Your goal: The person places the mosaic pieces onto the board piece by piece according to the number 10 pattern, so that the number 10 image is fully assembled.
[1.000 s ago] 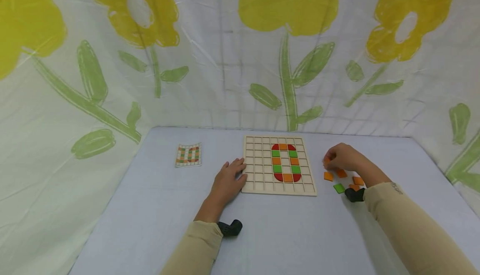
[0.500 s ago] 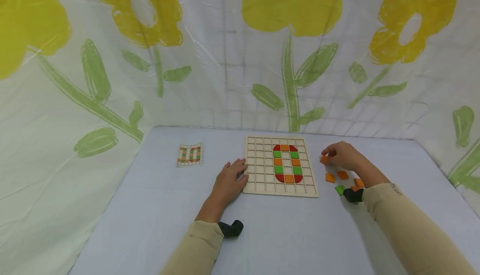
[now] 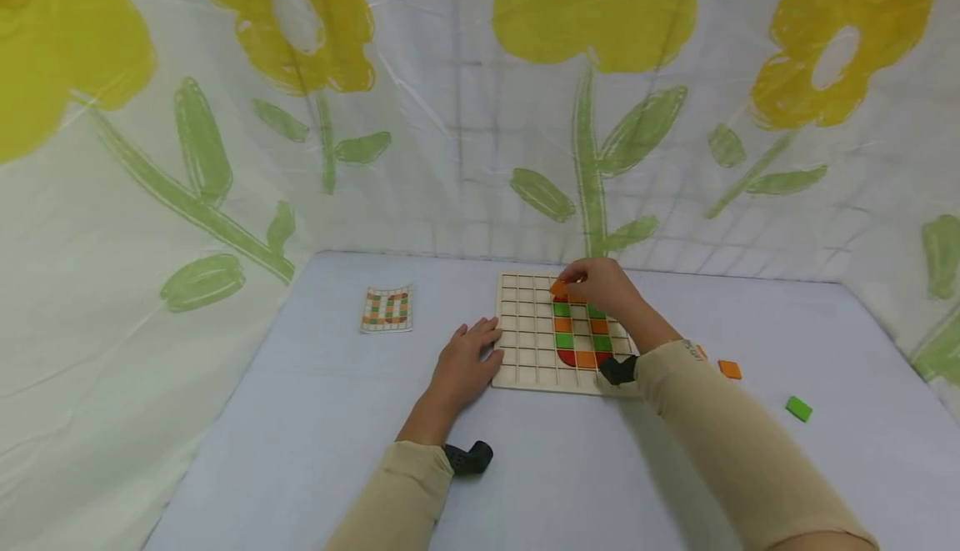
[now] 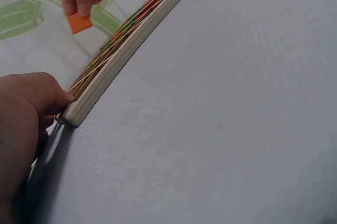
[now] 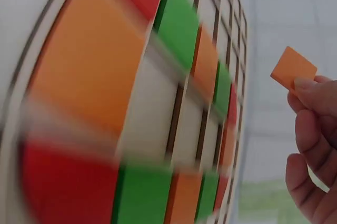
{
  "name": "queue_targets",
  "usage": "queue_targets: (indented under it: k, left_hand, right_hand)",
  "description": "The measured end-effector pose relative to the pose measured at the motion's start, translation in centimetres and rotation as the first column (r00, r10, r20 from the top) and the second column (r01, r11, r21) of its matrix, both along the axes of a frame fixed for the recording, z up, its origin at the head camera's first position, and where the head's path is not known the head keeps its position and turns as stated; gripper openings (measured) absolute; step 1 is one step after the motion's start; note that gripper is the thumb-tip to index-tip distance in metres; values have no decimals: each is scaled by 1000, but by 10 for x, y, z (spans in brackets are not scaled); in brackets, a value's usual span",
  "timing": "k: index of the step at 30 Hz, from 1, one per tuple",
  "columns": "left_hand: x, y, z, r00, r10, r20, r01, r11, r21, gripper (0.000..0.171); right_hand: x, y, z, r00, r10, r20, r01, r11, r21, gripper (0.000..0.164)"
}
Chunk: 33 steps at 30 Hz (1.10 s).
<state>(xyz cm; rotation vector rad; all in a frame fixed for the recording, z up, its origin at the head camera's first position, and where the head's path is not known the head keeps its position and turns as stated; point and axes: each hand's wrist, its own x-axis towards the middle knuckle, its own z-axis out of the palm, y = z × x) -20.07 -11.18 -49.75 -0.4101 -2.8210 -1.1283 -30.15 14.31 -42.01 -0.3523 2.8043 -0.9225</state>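
Flanking the grid board (image 3: 527, 324) lie a card (image 3: 387, 309) and loose tiles (image 3: 799, 408).

Plain orange tile (image 5: 292, 67), right of the right-wrist frame. Pale wood-toned board (image 3: 525, 351), centre of the head frame, dark grid lines; its pieces (image 3: 563, 340) red, green, orange. Left of centre, white card (image 3: 387, 309), orange-green-red grid. Beige sleeves (image 3: 408, 472). White backdrop (image 3: 420, 192): yellow flowers (image 3: 517, 22), green leaves (image 3: 543, 194).

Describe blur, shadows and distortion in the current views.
Head: a soft shadow on the table beside the right sleeve; left wrist: the board's edge looks bowed, with dark shadow near the left hand; right wrist: the nearest tiles blur, while the pinched orange tile looks crisper.
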Motion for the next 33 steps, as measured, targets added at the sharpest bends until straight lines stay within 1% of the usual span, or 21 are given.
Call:
queue_targets:
  k: [3,5,11,14,17,22,23,25,29,30,31,32,33]
  left_hand:
    - [-1,0,-1,1000,1,9,-1,1000,-1,40]
    - [-1,1,-1,1000,-3,20,3,1000,-4,40]
    - [-2,3,-2,1000,-5,29,5,1000,-26,40]
    - [-2,2,-2,1000,-1,16,1,1000,-29,40]
    - [-2,0,-2,1000,1,5,-1,999,-32,40]
    - [-2,0,-2,1000,-4,0,3,999,-35,40]
    - [-1,0,-2,1000,-5,-1,5,999,-37,40]
    - [-1,0,-1,1000,-5,-1,5,999,-35,40]
    - [0,0,1,1000,-1,-4,1,1000,-27,39]
    - [0,0,2,1000,1,-4,-1,1000,-22,39]
    - [0,0,2,1000,2,-5,-2,1000,-22,39]
    - [0,0,2,1000,4,-2,-4,1000,-22,39]
    - [-1,0,2,1000,4,1,-4,1000,-23,39]
  right_hand:
    - [-6,-26,-2,999,41,1,-41,999,-2,20]
    - [-11,-39,-6,998,64,-5,-64,998,6,19]
    - [-21,-63,-20,995,97,-39,-94,994,57,17]
    - [-22,-73,-22,992,105,-68,-98,991,93,17]
    - [-21,-81,-20,987,128,-97,-113,983,144,18]
    - [-18,-86,-20,988,137,-66,-119,967,223,22]
    - [-17,-86,-21,986,150,-66,-129,958,255,23]
    - [-16,-88,-21,980,184,-74,-149,931,333,25]
    - [-11,-91,-16,954,277,-114,-187,849,494,27]
    - [-9,-92,-15,953,282,-111,-189,839,511,28]
    - [-8,-92,-14,953,284,-104,-192,835,516,28]
    - [-8,-92,-12,954,286,-94,-200,834,515,28]
    - [-7,-91,-12,956,283,-80,-207,841,499,28]
